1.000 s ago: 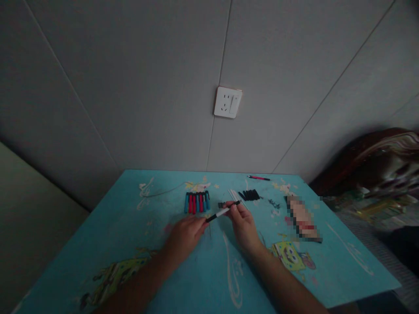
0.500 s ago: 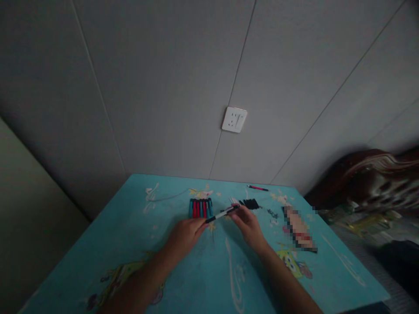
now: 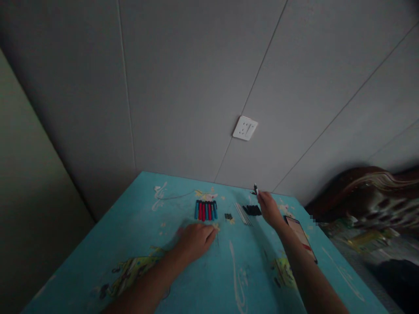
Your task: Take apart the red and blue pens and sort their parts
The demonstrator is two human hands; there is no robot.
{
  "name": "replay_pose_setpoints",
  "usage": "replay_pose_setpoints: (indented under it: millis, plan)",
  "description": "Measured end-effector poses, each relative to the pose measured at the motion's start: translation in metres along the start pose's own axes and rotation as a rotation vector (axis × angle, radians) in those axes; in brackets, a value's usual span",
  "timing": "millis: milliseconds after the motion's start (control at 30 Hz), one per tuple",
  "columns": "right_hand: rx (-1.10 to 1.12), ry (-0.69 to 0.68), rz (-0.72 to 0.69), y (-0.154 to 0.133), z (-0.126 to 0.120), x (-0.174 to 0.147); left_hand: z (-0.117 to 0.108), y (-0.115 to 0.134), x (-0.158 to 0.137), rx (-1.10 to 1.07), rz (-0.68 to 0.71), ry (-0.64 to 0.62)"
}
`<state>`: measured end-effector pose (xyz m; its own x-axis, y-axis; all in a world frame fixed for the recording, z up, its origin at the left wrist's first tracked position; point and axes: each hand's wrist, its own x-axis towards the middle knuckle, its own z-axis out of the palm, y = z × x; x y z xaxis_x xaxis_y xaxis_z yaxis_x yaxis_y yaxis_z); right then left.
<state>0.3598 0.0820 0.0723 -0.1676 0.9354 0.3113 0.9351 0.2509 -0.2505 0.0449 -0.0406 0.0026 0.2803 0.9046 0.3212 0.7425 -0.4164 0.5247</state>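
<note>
A black and white pen (image 3: 256,190) is held at the far right of the table by my right hand (image 3: 269,208), its fingers closed round one end. My left hand (image 3: 198,240) rests low over the table with fingers curled; whatever may be inside them is hidden. Just beyond it lies a neat row of blue and red pen barrels (image 3: 205,210) with dark ends. Small dark pieces (image 3: 228,216), too small to name, lie right of the row. Further right are several thin white pen refills (image 3: 242,214) and a group of short black tubes (image 3: 252,210).
A phone (image 3: 303,240) lies near the table's right side, partly beside my right forearm. The light blue patterned table (image 3: 183,279) meets a grey wall with a socket (image 3: 245,128). Carved dark wooden furniture (image 3: 376,192) stands at the right.
The pen was between both hands; now only my right hand has it, farther back and to the right. My left hand has let go of it. The view has tilted slightly.
</note>
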Motion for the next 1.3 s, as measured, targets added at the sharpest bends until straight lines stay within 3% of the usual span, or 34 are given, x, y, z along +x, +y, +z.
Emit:
replay_pose_setpoints:
  millis: [133,267,500,733,900,1100,1200,1300]
  plan:
    - [-0.181,-0.111,0.085,0.059,-0.003,0.027,0.003,-0.001,0.000,0.016,-0.001,-0.014]
    - [-0.286,-0.167,0.122,0.086,0.002,0.035,0.004,-0.001,0.000,0.040,0.011,-0.041]
    - [-0.329,-0.191,0.115,0.089,0.023,0.048,0.003,0.000,0.003,0.031,0.029,-0.089]
    - [-0.178,-0.056,0.108,0.078,0.021,0.047,0.008,-0.004,0.003,0.032,0.059,-0.107]
    - [0.092,0.104,0.037,0.041,0.030,0.029,0.007,-0.004,0.003,-0.049,0.062,-0.109]
    - [0.399,0.105,-0.171,-0.065,0.068,-0.033,0.003,0.001,0.003,0.003,0.052,-0.127]
    - [0.282,0.042,-0.264,-0.106,0.080,-0.056,-0.001,0.003,0.003,0.064,0.043,-0.141]
    - [0.127,-0.035,-0.245,-0.123,0.082,-0.061,-0.002,0.004,0.003,0.128,0.049,-0.168]
